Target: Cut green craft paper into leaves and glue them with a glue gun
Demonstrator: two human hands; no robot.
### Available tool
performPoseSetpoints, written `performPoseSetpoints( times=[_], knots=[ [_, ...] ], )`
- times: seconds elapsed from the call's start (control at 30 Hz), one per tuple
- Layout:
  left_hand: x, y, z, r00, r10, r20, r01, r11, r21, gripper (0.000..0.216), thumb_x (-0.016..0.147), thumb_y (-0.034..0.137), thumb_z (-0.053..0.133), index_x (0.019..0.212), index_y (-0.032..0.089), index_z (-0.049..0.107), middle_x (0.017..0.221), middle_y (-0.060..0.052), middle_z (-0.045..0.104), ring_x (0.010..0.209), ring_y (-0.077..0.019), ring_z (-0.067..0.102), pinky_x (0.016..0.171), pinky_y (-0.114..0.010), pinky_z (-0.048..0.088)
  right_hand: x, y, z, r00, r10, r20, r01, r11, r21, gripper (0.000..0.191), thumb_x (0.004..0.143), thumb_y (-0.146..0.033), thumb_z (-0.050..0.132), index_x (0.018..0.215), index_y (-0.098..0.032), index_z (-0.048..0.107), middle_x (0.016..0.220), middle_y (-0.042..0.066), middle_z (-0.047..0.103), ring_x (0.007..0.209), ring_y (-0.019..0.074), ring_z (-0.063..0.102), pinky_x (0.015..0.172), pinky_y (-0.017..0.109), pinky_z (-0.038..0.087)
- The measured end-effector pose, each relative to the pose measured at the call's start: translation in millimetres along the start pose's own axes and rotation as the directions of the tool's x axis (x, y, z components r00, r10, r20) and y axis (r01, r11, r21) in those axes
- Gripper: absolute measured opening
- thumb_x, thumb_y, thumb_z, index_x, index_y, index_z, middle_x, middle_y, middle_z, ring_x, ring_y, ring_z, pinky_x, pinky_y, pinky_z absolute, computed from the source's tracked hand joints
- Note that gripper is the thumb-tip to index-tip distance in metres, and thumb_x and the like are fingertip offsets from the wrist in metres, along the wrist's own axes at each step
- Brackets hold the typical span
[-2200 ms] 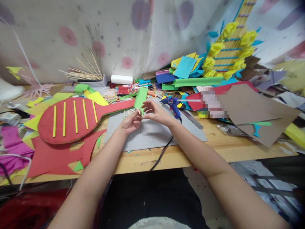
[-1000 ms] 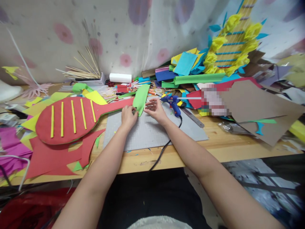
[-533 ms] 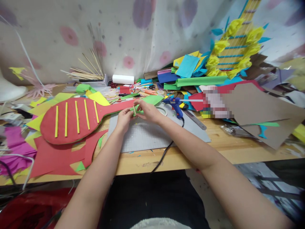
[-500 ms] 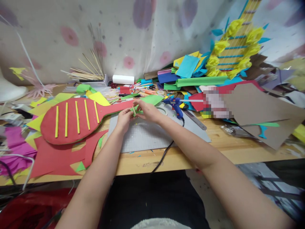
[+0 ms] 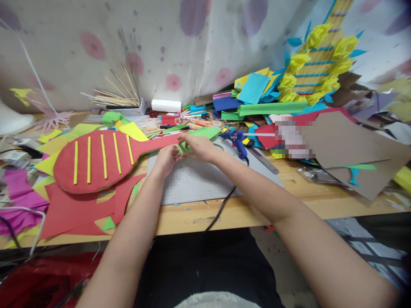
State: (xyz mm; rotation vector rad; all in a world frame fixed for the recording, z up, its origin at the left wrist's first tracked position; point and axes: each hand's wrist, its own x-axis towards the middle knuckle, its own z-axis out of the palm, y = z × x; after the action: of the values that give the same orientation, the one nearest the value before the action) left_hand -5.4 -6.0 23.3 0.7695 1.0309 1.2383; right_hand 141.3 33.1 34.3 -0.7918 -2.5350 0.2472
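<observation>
Over the grey mat (image 5: 195, 184), my left hand (image 5: 165, 160) and my right hand (image 5: 201, 148) meet with fingertips pinched on a small strip of green paper (image 5: 184, 147). The strip looks folded or rolled; fingers hide part of it. Just behind them runs the narrow neck of a red paper guitar shape (image 5: 96, 164), whose round body lies to the left with several yellow strips across it. A larger green paper sheet (image 5: 207, 132) lies behind my right hand. To the right rests a blue glue gun (image 5: 236, 140) with a white glue stick in its back.
A metal ruler (image 5: 263, 161) and the glue gun's black cord (image 5: 221, 210) lie on the right. Red paper scraps (image 5: 73, 214) cover the front left. Brown cardboard (image 5: 346, 141) and a yellow-flowered guitar (image 5: 313, 68) stand farther right. Wooden sticks (image 5: 115, 100) fill a box behind.
Both hands stay in nearly the same place, with fingers shifting slightly around the green paper strip. The strip has turned a little between them.
</observation>
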Motion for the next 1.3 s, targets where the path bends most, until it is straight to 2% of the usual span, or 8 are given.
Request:
performPoseSetpoints(
  times=[0.53,0.63,0.7,0.8,0.9,0.97,1.03,1.3],
  knots=[
    [3,-10,-3,0.997,0.047,-0.054,-0.041,0.995,0.094,0.012,0.056,0.010,0.065,0.067,0.011,0.062,0.062,-0.002,0.062,0.055,-0.0106,0.059,0.062,-0.025,0.049,6,-6,3,0.997,0.041,0.072,-0.034,0.995,-0.099,0.042,0.073,-0.023,0.061,0.112,-0.019,0.045,0.101,0.009,0.064,0.090,0.0239,0.059,0.069,0.031,0.041],
    [3,-9,-3,0.996,0.030,-0.079,-0.025,0.997,0.067,0.008,0.058,0.008,0.062,0.064,0.012,0.062,0.058,0.000,0.060,0.053,-0.0097,0.058,0.062,-0.025,0.049,2,-7,3,1.000,0.005,-0.029,-0.005,1.000,-0.013,0.049,0.067,-0.019,0.065,0.111,-0.020,0.044,0.109,0.011,0.060,0.100,0.0257,0.056,0.081,0.037,0.042],
    [4,-8,-2,0.995,0.027,-0.096,-0.026,1.000,0.010,0.007,0.059,0.007,0.062,0.064,0.012,0.061,0.058,0.001,0.060,0.053,-0.0089,0.057,0.065,-0.026,0.050,-4,-9,5,0.972,0.101,-0.211,-0.078,0.990,0.115,0.050,0.065,-0.017,0.064,0.109,-0.020,0.042,0.115,0.012,0.055,0.104,0.0248,0.053,0.087,0.039,0.042],
    [6,-8,-1,0.991,0.033,-0.132,-0.047,0.994,-0.104,0.009,0.061,0.006,0.061,0.066,0.013,0.060,0.063,0.000,0.063,0.059,-0.0092,0.059,0.074,-0.029,0.051,-14,-11,16,0.769,0.530,-0.359,-0.333,0.810,0.482,0.043,0.067,-0.020,0.061,0.103,-0.021,0.037,0.104,0.009,0.055,0.088,0.0193,0.058,0.081,0.039,0.047],
    [8,-11,2,0.989,0.032,-0.145,-0.059,0.981,-0.184,0.011,0.063,0.007,0.058,0.072,0.013,0.060,0.072,-0.001,0.067,0.067,-0.0099,0.062,0.078,-0.027,0.049,-19,-11,34,0.617,0.782,-0.090,-0.415,0.421,0.807,0.044,0.065,-0.025,0.064,0.095,-0.024,0.031,0.082,-0.002,0.055,0.070,0.0148,0.059,0.073,0.038,0.051],
    [8,-14,5,0.989,0.036,-0.140,-0.064,0.978,-0.199,0.010,0.064,0.009,0.059,0.072,0.014,0.060,0.071,0.000,0.066,0.067,-0.0095,0.062,0.076,-0.024,0.047,-19,-12,43,0.610,0.791,0.054,-0.373,0.226,0.900,0.047,0.063,-0.026,0.067,0.092,-0.025,0.029,0.074,-0.006,0.054,0.068,0.0129,0.060,0.072,0.036,0.052],
    [9,-19,7,0.990,0.048,-0.129,-0.074,0.976,-0.206,0.008,0.063,0.010,0.059,0.070,0.015,0.059,0.066,0.001,0.064,0.064,-0.0087,0.060,0.072,-0.022,0.046,-17,-13,49,0.624,0.774,0.102,-0.307,0.123,0.944,0.049,0.063,-0.026,0.069,0.090,-0.024,0.029,0.073,-0.007,0.056,0.068,0.0116,0.062,0.073,0.034,0.052],
    [13,-32,11,0.995,0.085,-0.047,-0.094,0.968,-0.232,0.010,0.057,0.011,0.062,0.067,0.014,0.059,0.062,0.002,0.063,0.057,-0.0086,0.056,0.061,-0.021,0.041,-12,-15,53,0.650,0.758,0.060,-0.179,0.076,0.981,0.050,0.056,-0.028,0.077,0.082,-0.023,0.035,0.066,-0.008,0.060,0.062,0.0110,0.062,0.069,0.031,0.054]
  ],
)
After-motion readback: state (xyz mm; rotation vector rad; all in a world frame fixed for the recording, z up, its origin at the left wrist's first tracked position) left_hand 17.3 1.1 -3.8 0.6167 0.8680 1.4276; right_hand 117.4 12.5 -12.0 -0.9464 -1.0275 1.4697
